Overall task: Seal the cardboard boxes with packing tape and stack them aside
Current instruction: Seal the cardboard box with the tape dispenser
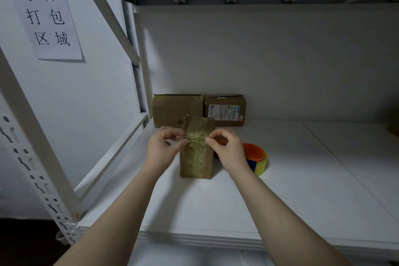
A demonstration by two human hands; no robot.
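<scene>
Left of taped box (197,149), sign (48,19) "寄件打包区域".

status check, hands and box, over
Hands: left hand and right hand pinch tape across box. Box on shelf. Nothing blocking; roll beside right hand.

White paper sheet (48,19) on the white wall (90,97), upper left: large black characters in three rows, 寄件 / 打包 / 区域.
White shipping label (224,112) on the front of the brown cardboard box (224,101) standing rear right on the shelf: fine print, too small to read.
</scene>
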